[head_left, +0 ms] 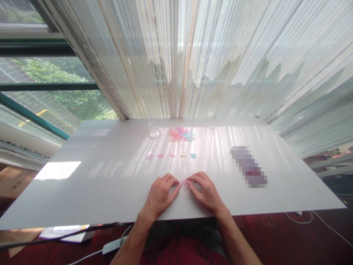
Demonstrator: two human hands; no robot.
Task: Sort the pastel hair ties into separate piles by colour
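My left hand (162, 193) rests near the front of the white table, thumb and index tip brought together at a small pink-lilac bunch of thin pieces (184, 184). From the other side my right hand (206, 192) pinches at the same bunch. The pieces look like thin wire or band loops, too small to name surely. Beyond my hands lies a row of small piles: lilac (149, 157), pink (160, 156), another pink (171, 155), pale yellow (183, 156) and blue (193, 156). Farther back is a larger mixed-colour heap (182, 134).
A clear round container (154, 133) stands left of the heap, and a clear round lid-like thing (211, 126) lies at the back edge. A pixelated oblong object (249, 166) lies to the right. Striped curtains (176, 66) hang behind the table (110, 198).
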